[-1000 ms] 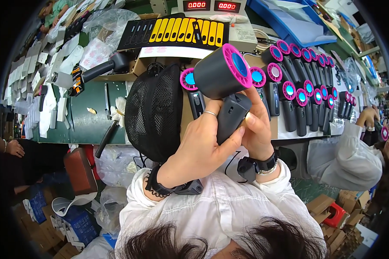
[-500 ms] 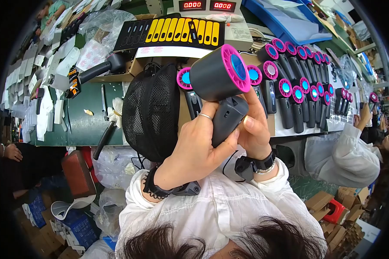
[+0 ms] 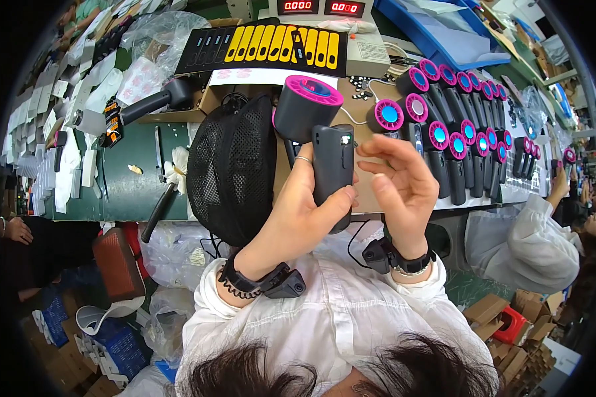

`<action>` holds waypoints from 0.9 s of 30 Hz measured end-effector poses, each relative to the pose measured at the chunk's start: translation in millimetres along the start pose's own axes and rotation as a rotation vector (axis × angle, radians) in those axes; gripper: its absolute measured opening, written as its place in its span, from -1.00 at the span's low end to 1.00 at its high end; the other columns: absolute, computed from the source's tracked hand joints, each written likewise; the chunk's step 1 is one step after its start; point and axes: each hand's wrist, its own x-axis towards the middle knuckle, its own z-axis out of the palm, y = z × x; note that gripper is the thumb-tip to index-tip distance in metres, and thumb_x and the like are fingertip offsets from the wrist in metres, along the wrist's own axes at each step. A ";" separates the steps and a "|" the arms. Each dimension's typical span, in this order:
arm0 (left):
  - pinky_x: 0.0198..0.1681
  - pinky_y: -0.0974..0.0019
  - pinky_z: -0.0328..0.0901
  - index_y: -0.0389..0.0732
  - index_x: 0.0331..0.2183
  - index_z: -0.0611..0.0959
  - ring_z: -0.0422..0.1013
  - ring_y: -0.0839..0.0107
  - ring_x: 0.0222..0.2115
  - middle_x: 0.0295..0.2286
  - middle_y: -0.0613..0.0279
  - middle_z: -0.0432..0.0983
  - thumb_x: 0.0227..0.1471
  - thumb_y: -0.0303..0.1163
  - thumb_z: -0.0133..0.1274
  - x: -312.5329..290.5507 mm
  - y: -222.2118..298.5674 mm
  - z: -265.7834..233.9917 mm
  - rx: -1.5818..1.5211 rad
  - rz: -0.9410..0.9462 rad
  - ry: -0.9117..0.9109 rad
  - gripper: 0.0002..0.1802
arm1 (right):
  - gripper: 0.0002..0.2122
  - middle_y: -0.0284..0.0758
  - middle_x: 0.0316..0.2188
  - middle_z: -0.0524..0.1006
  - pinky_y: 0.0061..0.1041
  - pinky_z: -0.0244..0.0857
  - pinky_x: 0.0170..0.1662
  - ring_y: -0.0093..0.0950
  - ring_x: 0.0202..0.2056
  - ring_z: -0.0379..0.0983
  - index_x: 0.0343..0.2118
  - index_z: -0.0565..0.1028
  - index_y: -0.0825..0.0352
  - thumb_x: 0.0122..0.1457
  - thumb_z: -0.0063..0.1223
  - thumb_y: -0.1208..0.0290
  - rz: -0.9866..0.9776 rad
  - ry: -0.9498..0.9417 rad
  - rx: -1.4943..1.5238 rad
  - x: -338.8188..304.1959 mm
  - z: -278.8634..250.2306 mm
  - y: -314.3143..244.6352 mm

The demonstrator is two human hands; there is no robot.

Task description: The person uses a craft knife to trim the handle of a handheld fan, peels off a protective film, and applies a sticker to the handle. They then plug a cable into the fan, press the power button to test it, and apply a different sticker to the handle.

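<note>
My left hand (image 3: 295,212) is wrapped round the handle of a dark grey hair dryer (image 3: 333,162), its thumb across the lower part. The dryer's round head, with a magenta ring, points up and away to the left. A small light glows near the top of the handle. My right hand (image 3: 404,192) hovers just right of the handle, fingers apart and curved, holding nothing. Close by on the left is a black mesh bag (image 3: 228,172). Behind the right hand, another dryer (image 3: 385,116) with a magenta ring and blue centre rests on the bench.
Rows of similar hair dryers (image 3: 457,145) fill the bench at the right. A black sheet with yellow strips (image 3: 281,46) lies at the back, beside a box with red digital displays (image 3: 321,8). A blue tray (image 3: 437,33) stands far right. A co-worker's white sleeve (image 3: 526,248) shows at the right.
The dryer has turned in my left hand, so its handle stands more upright and its head has shifted left. My right hand has come off it and opened. A light on the handle now shows.
</note>
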 end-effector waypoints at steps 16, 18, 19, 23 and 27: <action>-0.32 0.15 0.32 -0.39 -0.04 0.12 0.42 -0.03 -0.33 -0.35 -0.19 0.39 -0.08 -0.42 0.00 22.5 -14.1 3.5 0.788 0.137 0.092 -0.39 | -0.66 -0.18 -0.27 0.50 -0.59 0.36 -0.16 -0.50 -0.24 0.46 -0.11 0.38 0.53 -0.04 -0.02 0.72 0.331 0.056 -0.122 17.9 -11.8 15.9; -0.33 0.12 0.32 -0.40 -0.06 0.13 0.42 -0.07 -0.35 -0.37 -0.21 0.39 -0.09 -0.42 0.00 27.4 -17.0 5.6 0.816 0.115 0.088 -0.41 | -0.65 -0.18 -0.27 0.50 -0.60 0.36 -0.17 -0.51 -0.25 0.46 -0.11 0.38 0.52 -0.04 -0.02 0.72 0.372 0.064 -0.136 16.8 -17.3 26.5; -0.34 0.09 0.32 -0.40 -0.07 0.14 0.41 -0.11 -0.36 -0.38 -0.23 0.39 -0.10 -0.42 0.00 31.0 -19.6 5.9 0.842 0.093 0.089 -0.42 | -0.65 -0.18 -0.27 0.50 -0.60 0.37 -0.17 -0.51 -0.24 0.46 -0.10 0.38 0.52 -0.03 -0.03 0.72 0.354 0.078 -0.133 14.5 -19.7 35.9; -0.35 0.04 0.31 -0.42 -0.12 0.17 0.39 -0.17 -0.37 -0.40 -0.27 0.40 -0.13 -0.42 0.01 47.5 -32.2 7.5 1.006 0.061 0.123 -0.45 | -0.65 -0.18 -0.27 0.50 -0.60 0.37 -0.17 -0.52 -0.24 0.46 -0.09 0.38 0.50 -0.02 -0.06 0.71 0.323 0.124 -0.156 16.1 -27.2 65.2; -0.34 0.04 0.31 -0.43 -0.13 0.18 0.39 -0.17 -0.37 -0.39 -0.30 0.40 -0.14 -0.41 0.00 55.7 -39.5 6.4 1.097 0.097 0.127 -0.45 | -0.64 -0.18 -0.27 0.50 -0.60 0.36 -0.15 -0.53 -0.24 0.45 -0.07 0.37 0.49 0.00 -0.08 0.70 0.336 0.170 -0.157 17.1 -30.0 82.1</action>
